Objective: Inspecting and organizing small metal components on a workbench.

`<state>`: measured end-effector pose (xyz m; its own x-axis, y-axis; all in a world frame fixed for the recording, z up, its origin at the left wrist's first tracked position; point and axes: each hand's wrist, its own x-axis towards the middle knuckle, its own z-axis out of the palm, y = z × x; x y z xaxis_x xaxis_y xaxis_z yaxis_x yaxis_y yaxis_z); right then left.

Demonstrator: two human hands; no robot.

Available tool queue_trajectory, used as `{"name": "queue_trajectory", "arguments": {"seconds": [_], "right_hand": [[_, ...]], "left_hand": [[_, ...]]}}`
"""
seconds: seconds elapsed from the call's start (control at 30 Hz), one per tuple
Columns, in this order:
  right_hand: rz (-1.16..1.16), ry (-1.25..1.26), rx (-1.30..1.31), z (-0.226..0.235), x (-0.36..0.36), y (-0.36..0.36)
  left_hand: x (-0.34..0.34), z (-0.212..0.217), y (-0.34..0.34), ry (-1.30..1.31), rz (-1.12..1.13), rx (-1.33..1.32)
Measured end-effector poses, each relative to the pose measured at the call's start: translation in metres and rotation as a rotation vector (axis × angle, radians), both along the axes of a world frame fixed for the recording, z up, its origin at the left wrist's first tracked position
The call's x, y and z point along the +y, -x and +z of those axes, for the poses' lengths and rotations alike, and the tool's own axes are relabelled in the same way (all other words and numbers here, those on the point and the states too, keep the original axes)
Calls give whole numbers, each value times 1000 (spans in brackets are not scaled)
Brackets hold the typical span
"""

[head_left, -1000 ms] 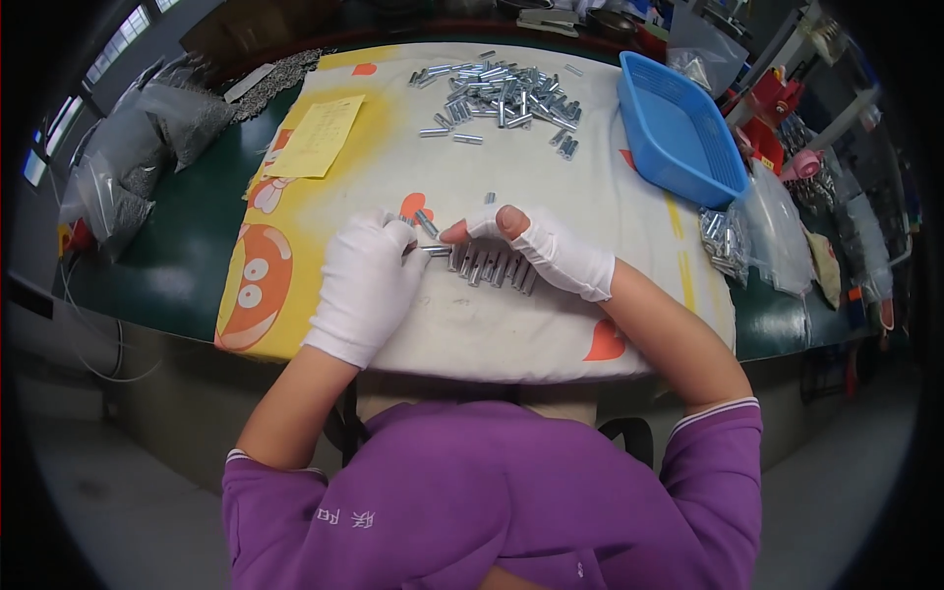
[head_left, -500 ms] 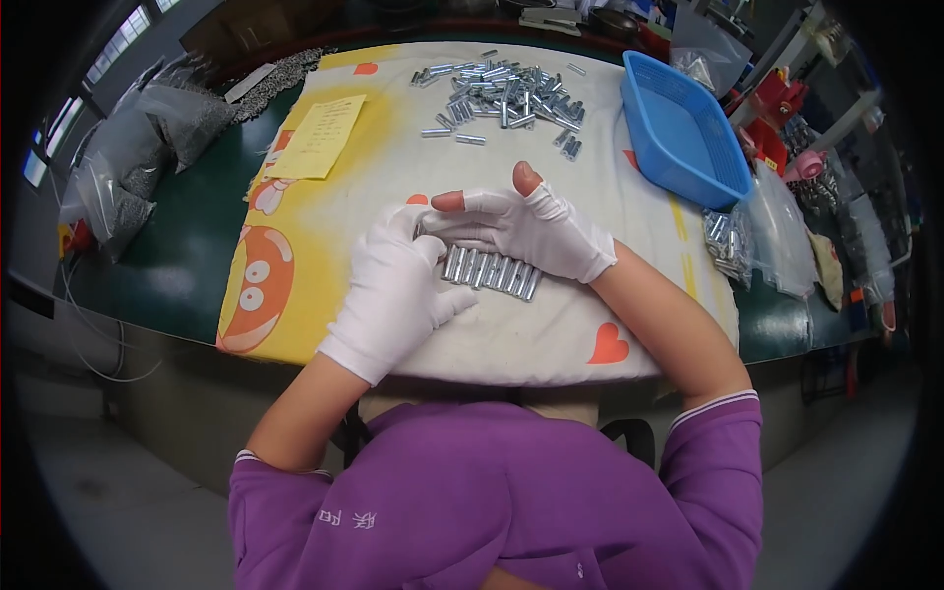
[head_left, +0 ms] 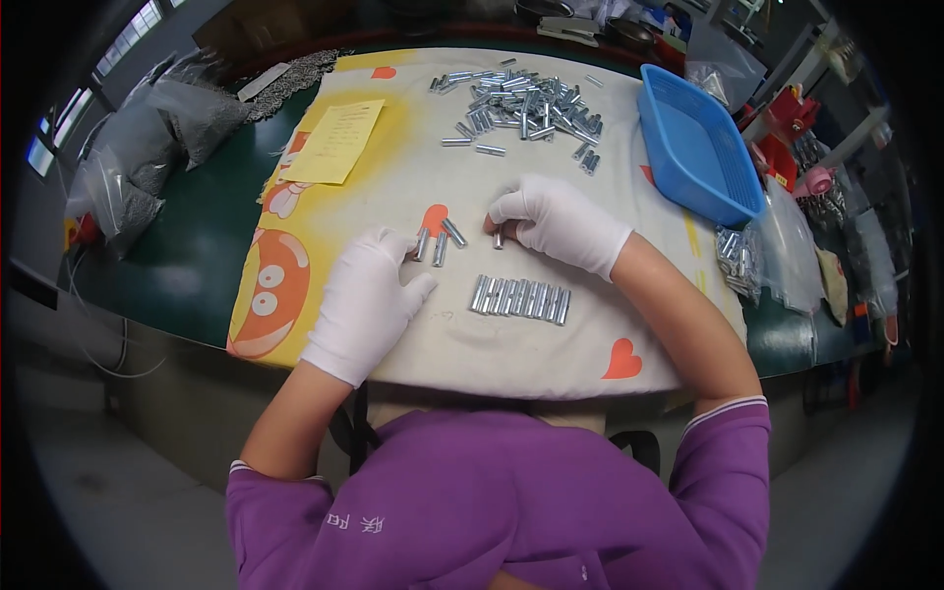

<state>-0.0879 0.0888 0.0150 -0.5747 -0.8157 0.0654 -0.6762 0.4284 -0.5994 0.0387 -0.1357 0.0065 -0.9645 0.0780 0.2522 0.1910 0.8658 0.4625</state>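
White fingertip-cut gloves cover both of my hands. My right hand (head_left: 565, 221) pinches a short silvery metal tube (head_left: 499, 240) just above the cloth. To its left, my left hand (head_left: 364, 295) rests with thumb and forefinger apart. The forefinger is beside another metal tube (head_left: 422, 245); whether they touch I cannot tell. Two more loose tubes, one upright (head_left: 440, 249) and one slanted (head_left: 454, 233), lie between the hands. Nearer to me, a neat side-by-side row of metal tubes (head_left: 519, 300) lies on the cloth.
A heap of similar tubes (head_left: 536, 103) covers the far part of the padded cloth (head_left: 393, 206). Yellow paper (head_left: 339, 143) lies left, a blue basket (head_left: 703, 147) right. Bags of small metal parts (head_left: 128, 177) stand on the green table (head_left: 211, 221); another bag of tubes (head_left: 737, 258) sits below the basket.
Both hands have moved away from the tube row, which now lies uncovered and slightly to the right in view. My right hand now holds a tube, and loose tubes show by my left.
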Motion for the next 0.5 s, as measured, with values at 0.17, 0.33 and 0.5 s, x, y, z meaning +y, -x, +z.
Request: {"name": "queue_trajectory", "arguments": {"seconds": [0.17, 0.33, 0.5], "right_hand": [[144, 130, 146, -9, -43, -2], [161, 28, 165, -7, -58, -9], [175, -62, -49, 17, -43, -26]], "left_hand": [[-5, -3, 9, -6, 23, 18], [-18, 1, 16, -34, 4, -90], [-14, 3, -4, -93, -122, -78]]}}
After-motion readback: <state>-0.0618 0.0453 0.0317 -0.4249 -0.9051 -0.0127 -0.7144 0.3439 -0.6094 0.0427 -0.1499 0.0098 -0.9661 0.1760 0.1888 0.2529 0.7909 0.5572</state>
